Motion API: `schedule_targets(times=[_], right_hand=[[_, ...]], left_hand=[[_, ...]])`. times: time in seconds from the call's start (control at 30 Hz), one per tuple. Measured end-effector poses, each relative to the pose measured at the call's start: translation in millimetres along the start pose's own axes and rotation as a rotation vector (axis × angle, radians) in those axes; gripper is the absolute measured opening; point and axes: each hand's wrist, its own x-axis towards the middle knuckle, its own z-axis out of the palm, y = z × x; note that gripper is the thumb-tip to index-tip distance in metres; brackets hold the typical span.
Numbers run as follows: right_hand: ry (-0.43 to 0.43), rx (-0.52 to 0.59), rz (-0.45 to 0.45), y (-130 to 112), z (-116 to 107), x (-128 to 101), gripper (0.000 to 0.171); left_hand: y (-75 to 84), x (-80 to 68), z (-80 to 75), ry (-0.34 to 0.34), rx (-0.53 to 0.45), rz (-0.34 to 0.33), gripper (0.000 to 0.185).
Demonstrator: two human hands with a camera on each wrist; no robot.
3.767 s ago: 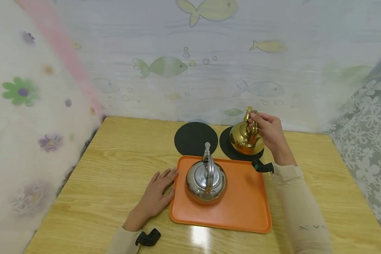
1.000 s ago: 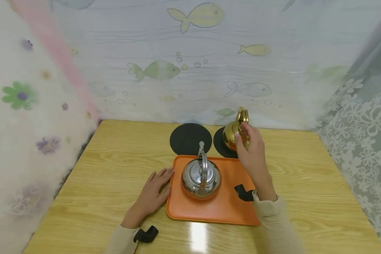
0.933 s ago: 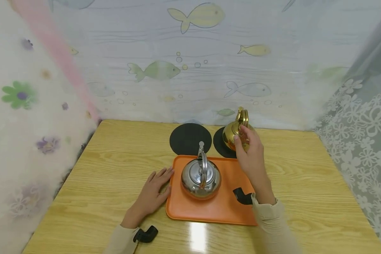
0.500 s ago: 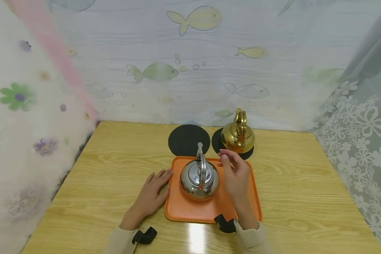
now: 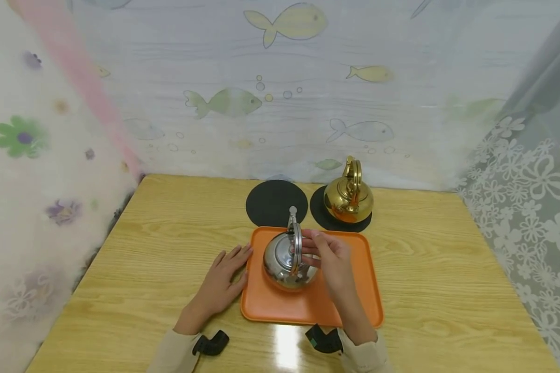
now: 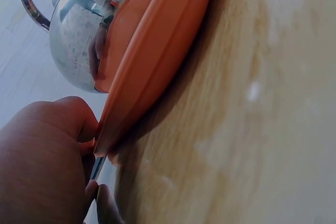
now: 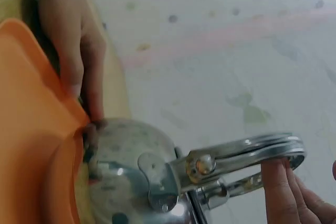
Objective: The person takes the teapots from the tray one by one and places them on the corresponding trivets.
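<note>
A silver kettle [image 5: 277,261] stands on the orange tray [image 5: 280,312], its handle upright. My right hand [image 5: 333,267] is at the kettle's right side. In the right wrist view its fingers [image 7: 278,195] reach, fairly straight, into the loop under the metal handle [image 7: 241,150], touching or nearly touching it; the thumb stays apart. My left hand [image 5: 219,285] lies on the table with fingers extended along the tray's left edge. In the left wrist view this hand [image 6: 44,145] touches the tray rim [image 6: 152,61]. A golden kettle [image 5: 347,199] stands behind, untouched.
Two round black mats lie along the back of the wooden table [image 5: 438,269]. The left mat [image 5: 277,202] is bare; the golden kettle sits on the right mat [image 5: 324,220]. A fish-patterned curtain [image 5: 214,145] hangs behind the table.
My right hand has let go of the golden kettle on the right mat and moved forward-left to the silver kettle's handle. My left hand has stayed at the tray's edge.
</note>
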Motion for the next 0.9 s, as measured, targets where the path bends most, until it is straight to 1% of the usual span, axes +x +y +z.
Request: schedule_targets(times=[0.1,0.3,0.5,0.57,0.73,0.9], right_hand=[[-0.069,0.033,0.045,-3,0,2,0.039],[-0.177,0.044,0.130,-5,-4,8,0.038],[-0.317,0.064,0.164,-2,-6,16,0.042],[-0.341,0.063,0.169,0,-5,18,0.042],[-0.350,0.053,0.188,3,-4,23,0.044],[-0.382,0.072,0.202,5,-2,26,0.047]], left_hand=[[0.4,0.6,-0.8,0.003,0.002,-0.001,0.052],[-0.1,1.4,-1.1,0.000,0.002,0.000,0.052],[-1.4,1.1,-0.6,0.010,0.000,0.000,0.053],[-1.5,1.0,-0.1,0.008,-0.001,0.000,0.053],[-1.5,1.1,1.2,0.004,0.000,-0.001,0.053],[-1.8,0.9,2.3,0.014,-0.003,0.001,0.053]])
